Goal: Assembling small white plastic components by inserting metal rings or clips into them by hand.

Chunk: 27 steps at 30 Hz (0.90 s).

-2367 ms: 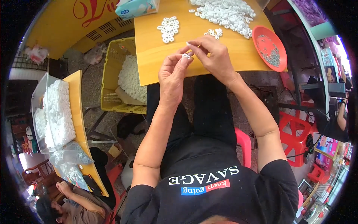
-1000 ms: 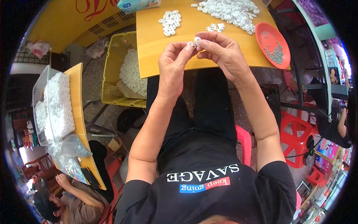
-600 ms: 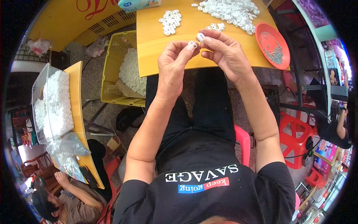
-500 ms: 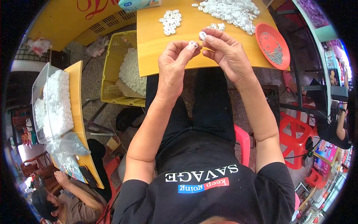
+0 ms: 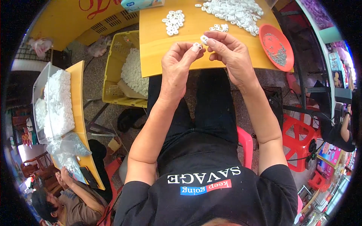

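Close together over the table's near edge, both hands pinch small white parts. Between thumb and fingertips of my left hand (image 5: 178, 66) is a small white plastic piece with round holes (image 5: 197, 45). My right hand (image 5: 234, 60) grips another white oval two-hole piece (image 5: 204, 38), its thumb pressed on the side. The two pieces are near each other; whether they touch I cannot tell. Just beyond the right hand lies a small cluster of white pieces (image 5: 219, 28). A loose group of similar two-hole pieces (image 5: 173, 22) lies farther left on the yellow table (image 5: 152, 49).
A large heap of white pieces (image 5: 237, 13) covers the table's back right. At the right edge, a red dish (image 5: 289, 56) holds thin grey metal pins (image 5: 278, 56). A yellow crate (image 5: 113, 67) of white parts stands left. Another person (image 5: 81, 201) works at a side table.
My right hand has tipped its white piece slightly toward the left one. The left hand stays nearly in place. At the side table, the other person's hands have come together.
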{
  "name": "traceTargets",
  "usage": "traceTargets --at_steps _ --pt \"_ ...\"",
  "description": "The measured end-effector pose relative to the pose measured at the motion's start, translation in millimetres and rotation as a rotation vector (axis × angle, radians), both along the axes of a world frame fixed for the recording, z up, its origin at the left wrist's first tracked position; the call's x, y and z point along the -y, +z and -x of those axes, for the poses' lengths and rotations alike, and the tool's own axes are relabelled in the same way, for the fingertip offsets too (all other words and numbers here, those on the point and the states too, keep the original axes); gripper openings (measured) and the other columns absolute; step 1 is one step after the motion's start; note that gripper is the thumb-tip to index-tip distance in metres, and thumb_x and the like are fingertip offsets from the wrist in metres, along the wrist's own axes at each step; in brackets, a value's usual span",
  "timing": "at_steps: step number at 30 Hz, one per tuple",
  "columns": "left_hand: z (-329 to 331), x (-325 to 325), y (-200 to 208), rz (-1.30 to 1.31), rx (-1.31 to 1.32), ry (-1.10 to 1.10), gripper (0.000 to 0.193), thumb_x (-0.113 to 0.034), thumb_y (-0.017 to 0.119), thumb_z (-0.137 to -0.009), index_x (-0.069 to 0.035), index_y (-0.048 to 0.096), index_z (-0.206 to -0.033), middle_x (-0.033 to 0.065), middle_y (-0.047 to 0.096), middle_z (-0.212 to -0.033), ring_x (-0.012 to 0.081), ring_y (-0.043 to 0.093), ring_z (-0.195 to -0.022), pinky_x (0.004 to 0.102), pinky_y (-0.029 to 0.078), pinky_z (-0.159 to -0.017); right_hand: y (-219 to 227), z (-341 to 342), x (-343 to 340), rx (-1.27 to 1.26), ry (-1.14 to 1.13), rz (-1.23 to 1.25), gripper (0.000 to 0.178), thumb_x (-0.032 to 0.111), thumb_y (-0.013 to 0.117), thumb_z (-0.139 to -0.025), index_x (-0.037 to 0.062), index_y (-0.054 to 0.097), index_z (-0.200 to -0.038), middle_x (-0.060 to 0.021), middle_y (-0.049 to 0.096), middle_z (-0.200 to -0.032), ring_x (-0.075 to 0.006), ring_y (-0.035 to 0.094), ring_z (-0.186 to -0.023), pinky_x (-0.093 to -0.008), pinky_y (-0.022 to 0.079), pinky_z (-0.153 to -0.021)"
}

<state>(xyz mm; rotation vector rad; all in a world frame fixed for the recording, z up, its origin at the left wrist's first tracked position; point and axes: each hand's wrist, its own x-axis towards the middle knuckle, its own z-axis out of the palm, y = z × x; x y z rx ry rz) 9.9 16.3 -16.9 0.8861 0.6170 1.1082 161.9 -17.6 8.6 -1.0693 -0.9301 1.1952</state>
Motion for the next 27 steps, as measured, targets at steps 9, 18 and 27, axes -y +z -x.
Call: traceTargets --at_steps 9,18,27 --pt "0.2 1.2 3.5 0.007 -0.041 0.023 0.016 -0.012 0.064 -0.094 0.003 0.060 -0.099 0.0082 0.065 -0.094 0.0144 0.064 -0.089 0.0284 0.052 -0.085 1.3 3.3 0.8 0.063 -0.040 -0.028 0.026 0.017 0.068 -0.092 -0.0007 0.066 -0.111 -0.0040 0.069 -0.097 -0.0073 0.062 -0.085 -0.0219 0.051 -0.069" --pt "3.1 3.1 4.4 -0.025 -0.125 0.037 0.015 -0.012 0.065 -0.094 0.002 0.061 -0.097 0.0058 0.064 -0.088 0.0104 0.061 -0.081 0.0255 0.051 -0.077 -1.9 5.8 -0.3 0.237 -0.065 -0.089 0.026 0.018 0.068 -0.092 -0.0007 0.067 -0.110 -0.0030 0.069 -0.097 -0.0061 0.061 -0.082 -0.0216 0.050 -0.069" --pt "-0.5 5.8 5.0 0.002 -0.092 0.071 0.014 -0.011 0.065 -0.094 0.003 0.061 -0.095 0.0063 0.065 -0.086 0.0106 0.062 -0.079 0.0244 0.051 -0.075 -7.0 14.6 1.4 0.248 -0.086 -0.103 0.023 0.014 0.066 -0.093 -0.0016 0.068 -0.110 -0.0042 0.070 -0.093 -0.0062 0.062 -0.079 -0.0220 0.051 -0.069"
